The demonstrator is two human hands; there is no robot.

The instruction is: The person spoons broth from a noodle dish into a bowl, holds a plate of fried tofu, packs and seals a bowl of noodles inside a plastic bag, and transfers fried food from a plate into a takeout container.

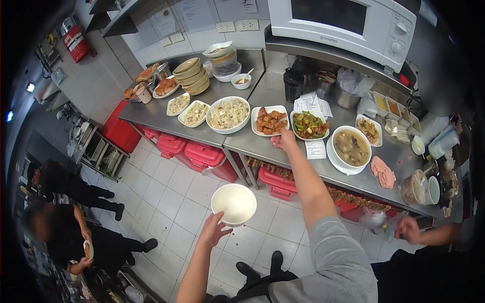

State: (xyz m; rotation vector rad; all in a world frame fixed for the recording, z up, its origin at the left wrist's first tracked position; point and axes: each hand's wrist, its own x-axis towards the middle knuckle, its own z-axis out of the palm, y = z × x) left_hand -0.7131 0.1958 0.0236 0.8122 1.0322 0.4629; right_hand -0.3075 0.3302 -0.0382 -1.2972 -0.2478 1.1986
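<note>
My left hand [212,231] grips an empty cream bowl [234,204] by its side, held above the floor in front of me. Stretched out over the steel counter, my right hand [284,140] takes hold of the front rim of a square white plate [258,130] with browned, glazed pieces on it; some fingers are hidden beneath. Just right of this plate stands a white bowl of green vegetables and meat [309,124]. To its left is a large round bowl of fried rice [229,114].
Soup fills a bowl [351,146] on a saucer, near a pink cloth [382,172]. Stacked bowls [191,76] stand at the back, under a microwave [343,25] to the right. Red bins [204,154] sit below. Two people [65,242] are at left; another person's hand [408,230] is at right.
</note>
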